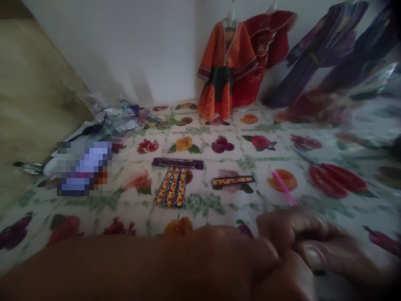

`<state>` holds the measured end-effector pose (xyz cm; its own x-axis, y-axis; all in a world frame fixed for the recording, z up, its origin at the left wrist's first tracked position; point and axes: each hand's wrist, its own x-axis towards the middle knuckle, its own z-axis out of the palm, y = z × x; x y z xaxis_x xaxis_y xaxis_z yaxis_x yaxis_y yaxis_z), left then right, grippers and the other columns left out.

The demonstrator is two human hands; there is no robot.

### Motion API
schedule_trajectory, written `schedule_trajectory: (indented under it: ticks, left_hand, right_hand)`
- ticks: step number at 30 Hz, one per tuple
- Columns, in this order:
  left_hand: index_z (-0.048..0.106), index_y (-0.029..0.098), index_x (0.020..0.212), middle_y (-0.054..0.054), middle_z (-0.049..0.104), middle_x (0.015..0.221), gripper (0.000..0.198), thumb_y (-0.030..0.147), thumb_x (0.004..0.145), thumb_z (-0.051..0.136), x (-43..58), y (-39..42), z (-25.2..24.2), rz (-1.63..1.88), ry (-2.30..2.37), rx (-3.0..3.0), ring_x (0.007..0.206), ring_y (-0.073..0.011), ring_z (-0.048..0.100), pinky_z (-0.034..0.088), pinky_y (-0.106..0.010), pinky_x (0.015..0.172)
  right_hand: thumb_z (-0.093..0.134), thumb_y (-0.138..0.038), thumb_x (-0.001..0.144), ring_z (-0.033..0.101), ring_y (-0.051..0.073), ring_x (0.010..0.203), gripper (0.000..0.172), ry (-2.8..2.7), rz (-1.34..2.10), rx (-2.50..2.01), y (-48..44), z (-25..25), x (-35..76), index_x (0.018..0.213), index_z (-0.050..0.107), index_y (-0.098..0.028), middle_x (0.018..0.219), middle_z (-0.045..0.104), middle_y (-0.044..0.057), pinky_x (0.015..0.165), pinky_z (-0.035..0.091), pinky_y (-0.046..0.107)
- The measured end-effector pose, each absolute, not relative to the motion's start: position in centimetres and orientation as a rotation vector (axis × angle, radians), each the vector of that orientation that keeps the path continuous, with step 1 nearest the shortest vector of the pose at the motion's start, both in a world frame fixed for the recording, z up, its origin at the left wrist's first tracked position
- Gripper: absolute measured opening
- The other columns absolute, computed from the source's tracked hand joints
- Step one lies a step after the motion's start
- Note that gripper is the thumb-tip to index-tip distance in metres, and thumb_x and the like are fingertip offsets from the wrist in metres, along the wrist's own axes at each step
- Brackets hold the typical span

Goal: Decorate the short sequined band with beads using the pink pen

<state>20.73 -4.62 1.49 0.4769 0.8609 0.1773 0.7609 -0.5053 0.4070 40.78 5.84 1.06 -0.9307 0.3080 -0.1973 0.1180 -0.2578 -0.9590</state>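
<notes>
Low on the right, my left hand [250, 263] and my right hand [326, 246] meet with curled fingers. Both look closed; a small dark bit shows below my right thumb, but what they grip is hidden. Just beyond my right hand lies a pink pen-like stick [283, 187]. Past my left hand rests a narrow patterned strip [233, 180] in yellow and red with a dark edge. To its left is a trimmed piece [172, 184], three patterned strips hanging from a dark purple band. Red-handled scissors [336, 179] lie right of the pink stick.
A fruit-printed tablecloth [213, 213] covers the table. Small orange [219, 62] and red [275, 42] dresses hang at the back, with purple garments [322, 54] to their right. Clear plastic bags [115, 115] lie back left, near a pixelated blue-violet object [86, 167]. More plastic [372, 108] is at right.
</notes>
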Motion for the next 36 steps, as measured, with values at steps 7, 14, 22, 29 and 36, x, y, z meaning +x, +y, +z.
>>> schedule_trajectory:
  ticks: [7,14,22,29,36]
  left_hand:
    - [0.049,0.021,0.125,-0.003,0.073,0.094,0.031,0.033,0.096,0.048,18.5,-2.3,2.0,0.756,0.816,2.336,0.08,-0.0183,0.071,0.054,-0.026,0.062]
    - [0.056,0.02,0.098,0.0,0.065,0.084,0.006,0.016,0.094,0.053,17.9,-0.8,1.9,0.939,1.021,1.995,0.072,-0.0103,0.06,0.048,-0.023,0.067]
    - [0.058,0.02,0.093,0.003,0.058,0.082,0.008,0.014,0.094,0.053,17.9,0.0,1.1,0.942,1.076,2.104,0.072,-0.0083,0.054,0.044,-0.021,0.067]
    - [0.059,0.02,0.095,-0.001,0.06,0.089,0.009,0.016,0.097,0.05,17.7,0.3,0.4,0.79,1.127,2.314,0.08,-0.0127,0.061,0.048,-0.025,0.072]
    - [0.058,0.018,0.099,-0.003,0.064,0.091,0.009,0.02,0.097,0.05,17.9,0.4,0.8,0.719,1.2,2.338,0.082,-0.0163,0.063,0.049,-0.029,0.073]
  right_hand:
    - [0.059,-0.032,0.094,0.063,0.015,0.077,0.018,-1.596,2.393,-0.33,6.4,0.5,40.4,0.094,0.074,-0.022,0.086,0.064,0.005,0.07,0.052,0.028]
    - [0.064,-0.022,0.092,0.064,0.01,0.071,0.012,-1.37,2.377,-0.429,6.3,-0.3,39.9,0.097,0.073,-0.016,0.08,0.069,0.003,0.068,0.05,0.022]
    - [0.07,-0.019,0.082,0.057,0.006,0.062,0.006,-1.299,2.327,-0.556,6.5,-0.2,39.3,0.085,0.071,-0.014,0.071,0.066,-0.001,0.059,0.043,0.017]
    - [0.066,-0.018,0.082,0.054,0.008,0.065,0.004,-1.495,2.23,-0.595,6.7,-0.2,39.1,0.079,0.066,-0.014,0.072,0.062,-0.002,0.063,0.042,0.02]
    - [0.065,-0.02,0.081,0.052,0.009,0.066,0.007,-1.65,2.097,-0.703,6.8,-0.2,38.8,0.076,0.063,-0.016,0.071,0.058,-0.003,0.063,0.04,0.022]
